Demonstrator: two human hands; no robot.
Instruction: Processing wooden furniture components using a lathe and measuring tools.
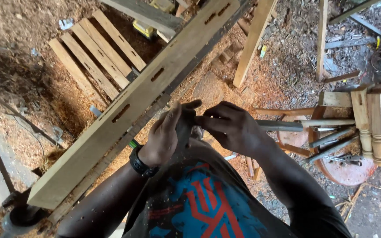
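Scene is lit by soft daylight, brightest at upper centre on the sawdust floor (208, 88) and the long mortised plank (146, 88). Upper left corner and lower left edge are held in deep shadow. No glare is noted. Both hands, left hand (164, 136) and right hand (232, 125), are rendered dark and slightly soft with fine detail lost. Wide-angle bending is seen at the frame edges. Turned legs (378, 123) at right are recorded sharply.

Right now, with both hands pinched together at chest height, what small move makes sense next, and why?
Probably bring whatever the fingers pinch down to the long slotted plank. The left hand and right hand meet fingertip to fingertip just beside it; the pinched thing is too small to identify, and the plank's cut slots lie open close by.
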